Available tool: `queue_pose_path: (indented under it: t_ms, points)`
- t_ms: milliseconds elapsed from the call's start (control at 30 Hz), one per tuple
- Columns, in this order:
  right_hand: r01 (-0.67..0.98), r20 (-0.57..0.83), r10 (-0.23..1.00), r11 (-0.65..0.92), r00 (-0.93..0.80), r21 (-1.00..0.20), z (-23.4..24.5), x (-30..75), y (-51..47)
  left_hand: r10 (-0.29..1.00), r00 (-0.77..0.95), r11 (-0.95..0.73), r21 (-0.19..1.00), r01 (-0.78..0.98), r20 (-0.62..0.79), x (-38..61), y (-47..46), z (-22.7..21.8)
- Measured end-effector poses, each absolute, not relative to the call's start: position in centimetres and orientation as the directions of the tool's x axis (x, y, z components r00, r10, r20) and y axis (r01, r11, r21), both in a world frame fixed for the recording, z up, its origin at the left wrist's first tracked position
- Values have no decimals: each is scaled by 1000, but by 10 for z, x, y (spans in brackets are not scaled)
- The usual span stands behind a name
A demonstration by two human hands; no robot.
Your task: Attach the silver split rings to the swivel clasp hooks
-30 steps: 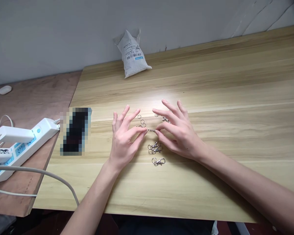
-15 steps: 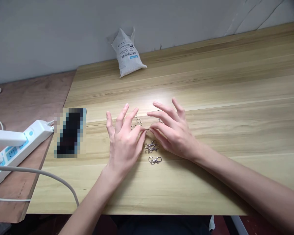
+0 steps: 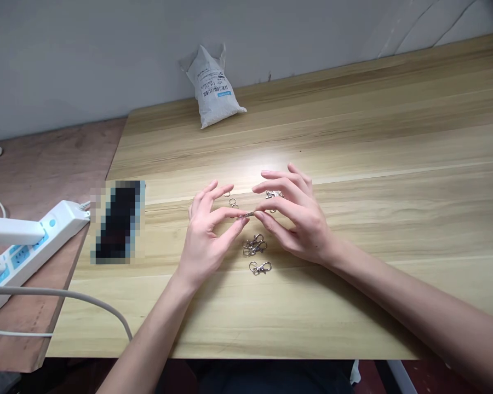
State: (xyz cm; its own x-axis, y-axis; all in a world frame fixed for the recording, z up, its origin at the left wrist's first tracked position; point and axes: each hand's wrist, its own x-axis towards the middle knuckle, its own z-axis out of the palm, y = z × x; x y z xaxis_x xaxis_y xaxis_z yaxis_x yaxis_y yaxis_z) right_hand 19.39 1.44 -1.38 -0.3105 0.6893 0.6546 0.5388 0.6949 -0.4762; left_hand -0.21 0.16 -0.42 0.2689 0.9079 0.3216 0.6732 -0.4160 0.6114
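My left hand (image 3: 205, 235) pinches a small metal ring (image 3: 242, 217) between thumb and index finger, mostly hidden by the fingertips. Opposite it, my right hand (image 3: 298, 219) has thumb and index finger closed on a small metal swivel clasp (image 3: 250, 214). The two pieces meet between the fingertips, but whether they are linked cannot be made out. Beyond my left fingers lie several loose key rings (image 3: 232, 202). A heap of metal clasps (image 3: 274, 194) shows behind my right fingers. Nearer me are a pile of clasps with rings (image 3: 254, 245) and a single clasp with a ring (image 3: 260, 268).
A white plastic parcel (image 3: 217, 93) stands at the back against the wall. To the left, a blurred-out dark phone-like object (image 3: 119, 219) lies on the wooden table (image 3: 373, 180). Beyond it are a white power strip (image 3: 28, 246) and a grey cable (image 3: 82, 296).
My left hand has turned and its outer fingers have curled in. My right hand has opened its pinch angle slightly, baring more of the clasp and the heap behind.
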Motion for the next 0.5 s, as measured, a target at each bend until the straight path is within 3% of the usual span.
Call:
queue_pose_path:
  t_ms: [333,500]
  points:
    - [561,606,734,654,-307,-508,-14,196,16,788,300,-525,332,784,537,-8,1,7]
    - [576,621,698,688,-357,-443,-19,193,17,710,434,-585,123,801,554,0,1,3]
